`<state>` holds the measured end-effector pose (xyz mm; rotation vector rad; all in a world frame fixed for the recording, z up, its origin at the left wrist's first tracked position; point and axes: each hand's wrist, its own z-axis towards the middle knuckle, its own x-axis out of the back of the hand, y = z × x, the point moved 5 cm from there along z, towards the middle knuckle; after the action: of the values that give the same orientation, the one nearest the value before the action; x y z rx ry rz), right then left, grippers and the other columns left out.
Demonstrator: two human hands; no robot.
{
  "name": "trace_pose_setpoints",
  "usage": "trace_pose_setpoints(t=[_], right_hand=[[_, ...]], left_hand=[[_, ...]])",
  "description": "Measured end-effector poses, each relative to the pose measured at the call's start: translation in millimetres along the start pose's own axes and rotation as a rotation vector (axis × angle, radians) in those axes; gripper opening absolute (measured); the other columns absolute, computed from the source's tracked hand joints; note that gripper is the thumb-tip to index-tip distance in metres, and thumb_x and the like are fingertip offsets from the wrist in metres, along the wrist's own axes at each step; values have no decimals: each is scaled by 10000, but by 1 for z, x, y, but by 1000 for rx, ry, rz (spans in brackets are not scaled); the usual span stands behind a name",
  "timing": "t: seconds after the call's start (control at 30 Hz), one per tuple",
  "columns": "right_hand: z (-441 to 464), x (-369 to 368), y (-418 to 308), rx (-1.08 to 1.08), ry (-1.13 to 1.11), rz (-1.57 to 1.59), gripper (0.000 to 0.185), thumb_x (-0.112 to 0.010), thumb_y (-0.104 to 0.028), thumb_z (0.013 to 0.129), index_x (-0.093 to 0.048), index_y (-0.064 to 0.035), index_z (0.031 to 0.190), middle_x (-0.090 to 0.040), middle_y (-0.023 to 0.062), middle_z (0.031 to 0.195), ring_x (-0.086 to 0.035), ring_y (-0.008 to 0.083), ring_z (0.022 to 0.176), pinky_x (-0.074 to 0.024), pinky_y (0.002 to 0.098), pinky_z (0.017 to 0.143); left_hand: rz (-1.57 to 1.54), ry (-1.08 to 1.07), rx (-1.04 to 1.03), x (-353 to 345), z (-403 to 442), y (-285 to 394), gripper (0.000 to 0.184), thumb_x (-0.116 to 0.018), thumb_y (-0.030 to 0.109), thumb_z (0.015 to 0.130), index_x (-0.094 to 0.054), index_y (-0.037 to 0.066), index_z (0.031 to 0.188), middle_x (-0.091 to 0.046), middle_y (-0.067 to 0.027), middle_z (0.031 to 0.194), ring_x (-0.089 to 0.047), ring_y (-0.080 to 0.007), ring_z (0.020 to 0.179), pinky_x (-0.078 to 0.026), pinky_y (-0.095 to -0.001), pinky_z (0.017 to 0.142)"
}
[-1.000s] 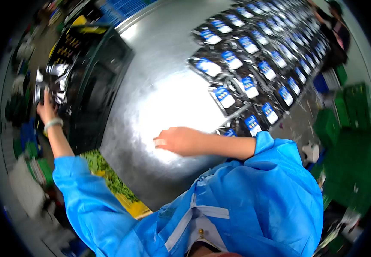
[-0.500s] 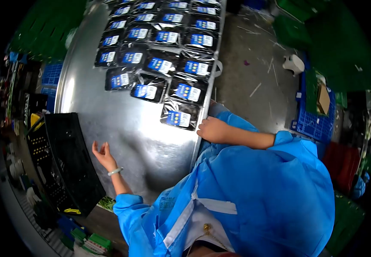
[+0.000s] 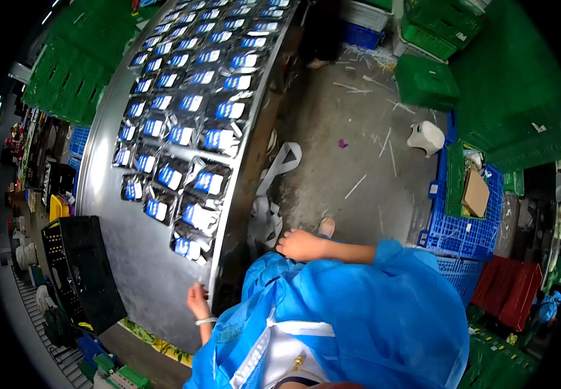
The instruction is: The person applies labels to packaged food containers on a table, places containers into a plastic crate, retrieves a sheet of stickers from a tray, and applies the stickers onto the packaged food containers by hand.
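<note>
My left hand (image 3: 197,301) is over the near right corner of the metal table (image 3: 148,275), a pale bangle on its wrist. Its fingers are loosely bent and slightly apart, with nothing seen in them. The closest wrapped black tray (image 3: 190,246) lies just above it on the table. Several more such trays with blue and white labels fill the table in rows. Off the table's right side, my right hand (image 3: 300,245) hangs over the floor in front of my blue smock (image 3: 352,305). Its fingers are curled in and nothing shows in them.
A black crate (image 3: 89,272) stands at the table's left side. On the right are a blue pallet (image 3: 465,227), a white stool (image 3: 425,138) and green crates (image 3: 426,81). White strips litter the floor (image 3: 332,149). A white strap (image 3: 284,165) hangs by the table edge.
My view has swung, showing more floor and more trays. My left hand has gone from the table's left part to its right edge. My right hand has come away from the table edge.
</note>
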<state>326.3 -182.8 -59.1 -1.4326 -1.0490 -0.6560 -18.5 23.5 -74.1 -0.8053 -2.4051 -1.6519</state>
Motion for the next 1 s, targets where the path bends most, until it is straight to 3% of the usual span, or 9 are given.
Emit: trace_pose_setpoints(t=[0.03, 0.1, 0.23, 0.3, 0.4, 0.6, 0.73, 0.87, 1.0], right_hand=[[-30, 5, 19, -64, -9, 4, 183, -566, -218, 826, -637, -78, 920, -652, 81, 914, -625, 285, 908, -501, 427, 786], [-91, 16, 63, -205, -16, -1, 192, -569, -225, 834, -635, -75, 933, -658, 88, 937, -632, 291, 921, -509, 436, 793], [-211, 31, 126, -476, 31, -61, 203, -579, -226, 841, -642, -73, 959, -668, 111, 955, -647, 310, 927, -523, 452, 797], [-255, 9, 150, -568, -42, -60, 215, -578, -235, 848, -645, -74, 974, -670, 122, 951, -653, 317, 922, -528, 458, 794], [-283, -27, 174, -639, -29, 93, 206, -498, -191, 900, -665, -90, 966, -687, 108, 950, -660, 302, 875, -537, 468, 734], [-320, 32, 239, -883, 154, 222, 230, -503, -213, 911, -670, -81, 998, -684, 157, 997, -640, 361, 992, -509, 465, 848], [-350, 65, 307, -1040, 362, 611, 325, -544, -263, 876, -664, -53, 1093, -669, 212, 1073, -615, 418, 1023, -491, 469, 866], [-373, 110, 384, -1262, 558, 866, 390, -573, -310, 850, -655, -46, 1125, -654, 244, 1083, -605, 434, 1032, -481, 473, 872], [-365, 190, 472, -1299, 445, 648, 389, -563, -300, 853, -643, -55, 1144, -648, 251, 1082, -602, 440, 1026, -480, 487, 860]], left_hand=[[-28, -12, 62, -42, -12, -20, 266, -592, 272, 989, -657, 33, 892, -585, -21, 699, -525, -84, 640, -418, -225, 582], [103, -191, -241, -148, -52, -9, 236, -642, 255, 958, -681, 25, 993, -648, -52, 813, -592, -137, 739, -485, -289, 686], [270, -853, -83, -272, -29, -14, 378, -728, 281, 882, -667, 22, 1150, -702, -117, 1046, -652, -216, 959, -504, -367, 883], [594, -853, -11, -300, -14, 40, 495, -720, 394, 859, -656, 44, 1203, -692, -172, 1126, -668, -247, 1042, -510, -355, 915], [941, -845, -294, -348, 10, 105, 440, -710, 361, 849, -672, 41, 1149, -699, -185, 1078, -674, -318, 1017, -522, -396, 901], [938, -986, -417, -506, 49, 128, 419, -624, 367, 882, -665, 46, 1148, -675, -235, 1090, -655, -375, 1015, -509, -438, 896], [1000, -1108, -603, -638, 87, 157, 382, -552, 349, 900, -660, 64, 1130, -657, -246, 1107, -611, -416, 1057, -477, -475, 918], [1149, -1212, -732, -753, 136, 238, 416, -595, 342, 878, -639, 101, 1214, -648, -210, 1183, -594, -379, 1134, -468, -447, 965], [1252, -1291, -909, -859, 162, 344, 448, -609, 333, 870, -611, 97, 1252, -646, -209, 1185, -617, -384, 1089, -493, -461, 927]])
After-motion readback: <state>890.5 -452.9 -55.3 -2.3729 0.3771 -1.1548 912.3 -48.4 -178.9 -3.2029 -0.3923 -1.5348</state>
